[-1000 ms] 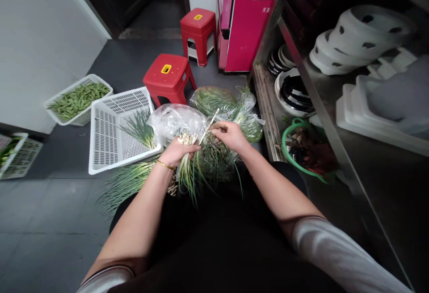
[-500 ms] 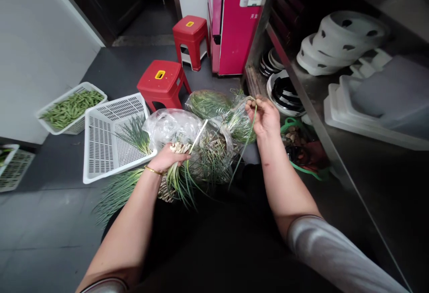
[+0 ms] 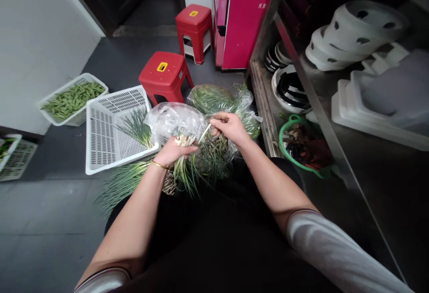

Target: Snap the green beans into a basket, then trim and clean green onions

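Observation:
My left hand (image 3: 172, 152) is closed around a bunch of spring onions (image 3: 184, 168), white ends up and green leaves hanging down. One white stalk (image 3: 204, 135) slants up out of that grip. At its upper tip, my right hand (image 3: 230, 127) pinches with thumb and fingers. Under the hands lies a heap of spring onions with dry, brownish bits (image 3: 216, 152) on clear plastic. More long green onions (image 3: 124, 188) lie to the left of my knees. A white slotted basket (image 3: 95, 139) holds a small bundle of green onions (image 3: 137, 127).
A clear plastic bag (image 3: 176, 116) and bagged greens (image 3: 212, 98) lie ahead. Two red stools (image 3: 162, 76) stand beyond. Green beans fill a white basket (image 3: 43, 105) at left. On the right are a green basin (image 3: 284, 127) and a metal shelf (image 3: 321, 119) with white containers.
My right hand has moved left and down, from holding a long green strand out to the right, to the white stalk's tip. The strand no longer shows. The left hand keeps its bunch.

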A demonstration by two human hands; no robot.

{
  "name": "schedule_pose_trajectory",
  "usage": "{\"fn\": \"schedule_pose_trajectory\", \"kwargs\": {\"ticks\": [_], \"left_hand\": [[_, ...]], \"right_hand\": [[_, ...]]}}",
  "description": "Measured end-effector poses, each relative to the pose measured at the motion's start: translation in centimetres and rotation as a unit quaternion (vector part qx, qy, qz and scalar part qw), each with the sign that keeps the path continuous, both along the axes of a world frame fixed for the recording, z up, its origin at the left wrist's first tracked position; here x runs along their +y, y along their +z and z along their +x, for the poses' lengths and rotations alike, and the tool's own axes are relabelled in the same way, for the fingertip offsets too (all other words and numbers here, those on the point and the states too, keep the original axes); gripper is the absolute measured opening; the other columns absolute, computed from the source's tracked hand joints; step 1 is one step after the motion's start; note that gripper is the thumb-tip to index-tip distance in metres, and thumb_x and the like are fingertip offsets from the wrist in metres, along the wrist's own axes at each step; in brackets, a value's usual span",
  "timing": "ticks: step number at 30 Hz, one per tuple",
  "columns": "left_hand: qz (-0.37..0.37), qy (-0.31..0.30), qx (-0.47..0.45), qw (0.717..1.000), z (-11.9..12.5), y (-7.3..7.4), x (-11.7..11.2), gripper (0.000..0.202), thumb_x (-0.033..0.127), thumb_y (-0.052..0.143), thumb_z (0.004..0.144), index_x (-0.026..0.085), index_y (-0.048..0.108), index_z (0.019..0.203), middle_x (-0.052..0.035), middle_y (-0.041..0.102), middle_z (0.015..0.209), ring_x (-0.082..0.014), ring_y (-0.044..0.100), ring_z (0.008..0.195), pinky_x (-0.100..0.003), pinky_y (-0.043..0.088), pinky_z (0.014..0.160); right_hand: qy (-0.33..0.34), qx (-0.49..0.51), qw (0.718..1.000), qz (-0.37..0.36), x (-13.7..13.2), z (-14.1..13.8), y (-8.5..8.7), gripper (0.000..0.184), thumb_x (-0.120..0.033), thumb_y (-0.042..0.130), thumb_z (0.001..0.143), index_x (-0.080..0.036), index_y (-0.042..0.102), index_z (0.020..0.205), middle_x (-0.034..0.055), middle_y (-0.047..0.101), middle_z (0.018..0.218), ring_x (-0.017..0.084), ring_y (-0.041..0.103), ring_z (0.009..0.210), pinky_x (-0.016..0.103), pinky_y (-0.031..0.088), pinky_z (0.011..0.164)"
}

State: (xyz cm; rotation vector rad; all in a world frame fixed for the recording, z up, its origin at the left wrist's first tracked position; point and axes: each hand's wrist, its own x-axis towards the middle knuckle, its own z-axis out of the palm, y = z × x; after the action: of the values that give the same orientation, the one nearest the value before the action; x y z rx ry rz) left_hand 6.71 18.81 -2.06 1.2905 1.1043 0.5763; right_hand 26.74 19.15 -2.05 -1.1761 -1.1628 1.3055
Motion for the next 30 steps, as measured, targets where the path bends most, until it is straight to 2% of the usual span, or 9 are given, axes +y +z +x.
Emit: {"fn": "schedule_pose_trajectory", "kwargs": {"ticks": [4,7,11,13,16,19,24,27,30], "left_hand": [[0.017,0.040,-0.025,0.999,0.3,0.1,0.1,0.025,0.023,0.082,0.051,0.013,0.066,0.069,-0.0003,0.061,0.058,-0.0093,0.050,0.045,-0.021,0.042,0.042],[0.022,0.026,-0.026,0.999,0.2,-0.1,0.3,0.022,0.021,0.082,0.052,0.012,0.064,0.061,-0.0013,0.060,0.056,-0.0099,0.050,0.047,-0.022,0.041,0.043],[0.022,0.070,-0.126,0.989,0.4,0.8,0.0,0.022,0.022,0.081,0.055,0.013,0.062,0.063,0.0012,0.055,0.052,-0.0082,0.048,0.045,-0.021,0.041,0.044],[0.017,0.119,-0.206,0.971,0.5,1.7,-0.2,0.026,0.024,0.082,0.054,0.014,0.062,0.066,0.0017,0.055,0.056,-0.0080,0.049,0.046,-0.021,0.042,0.044],[0.014,0.196,-0.296,0.935,0.2,2.6,0.1,0.030,0.025,0.082,0.054,0.015,0.059,0.069,0.0032,0.054,0.057,-0.0073,0.050,0.045,-0.020,0.043,0.043],[-0.008,0.264,-0.352,0.898,-1.4,2.5,1.0,0.029,0.027,0.079,0.059,0.016,0.053,0.063,0.0051,0.050,0.053,-0.0055,0.046,0.042,-0.018,0.041,0.041],[-0.010,0.309,-0.390,0.867,-4.3,1.8,2.2,0.026,0.034,0.072,0.071,0.017,0.054,0.066,0.0034,0.054,0.055,-0.0081,0.053,0.047,-0.023,0.051,0.054],[0.023,0.288,-0.422,0.859,-4.5,2.0,1.7,0.042,0.056,0.065,0.072,0.018,0.061,0.086,-0.0049,0.068,0.082,-0.0193,0.066,0.081,-0.036,0.054,0.078],[-0.002,0.173,-0.429,0.886,-3.9,2.2,0.4,0.071,0.071,0.066,0.059,0.017,0.061,0.105,-0.0122,0.068,0.105,-0.0302,0.061,0.107,-0.045,0.048,0.091]], "right_hand": [[0.082,-0.029,0.996,-0.026,-1.6,-2.5,-0.4,0.031,-0.047,0.068,0.070,-0.016,0.064,0.074,-0.0012,0.060,0.053,0.014,0.058,0.048,0.028,0.050,0.048],[0.071,-0.097,0.993,0.022,-1.9,-2.5,-0.1,0.033,-0.049,0.060,0.078,-0.017,0.067,0.078,0.0016,0.064,0.063,0.016,0.062,0.060,0.032,0.052,0.061],[0.023,-0.053,0.995,0.085,-1.1,-1.9,0.5,0.052,-0.052,0.060,0.078,-0.021,0.056,0.120,0.0078,0.064,0.109,0.020,0.060,0.101,0.035,0.048,0.087],[0.104,-0.033,0.991,0.073,-1.0,-2.8,0.2,0.067,-0.053,0.067,0.072,-0.022,0.049,0.128,0.0082,0.062,0.114,0.021,0.057,0.108,0.035,0.047,0.090],[0.245,-0.080,0.965,0.055,-1.8,-5.3,-1.2,0.078,-0.050,0.076,0.061,-0.019,0.048,0.128,0.0064,0.063,0.108,0.023,0.058,0.102,0.036,0.047,0.088],[0.268,-0.103,0.956,0.057,-3.3,-7.3,-3.0,0.081,-0.046,0.079,0.057,-0.017,0.048,0.125,0.0064,0.061,0.110,0.023,0.057,0.102,0.035,0.046,0.088],[0.311,0.005,0.948,-0.063,-5.3,-8.6,-5.0,0.042,-0.034,0.075,0.061,-0.016,0.055,0.092,-0.0011,0.064,0.070,0.016,0.060,0.066,0.030,0.049,0.065],[0.307,0.036,0.944,-0.111,-5.2,-8.2,-4.4,0.028,-0.028,0.072,0.061,-0.016,0.051,0.076,-0.0040,0.059,0.056,0.012,0.055,0.051,0.026,0.045,0.055],[0.303,0.063,0.943,-0.120,-4.6,-7.2,-3.1,0.034,-0.030,0.073,0.059,-0.016,0.051,0.081,-0.0050,0.058,0.057,0.012,0.054,0.050,0.026,0.045,0.053]]}}
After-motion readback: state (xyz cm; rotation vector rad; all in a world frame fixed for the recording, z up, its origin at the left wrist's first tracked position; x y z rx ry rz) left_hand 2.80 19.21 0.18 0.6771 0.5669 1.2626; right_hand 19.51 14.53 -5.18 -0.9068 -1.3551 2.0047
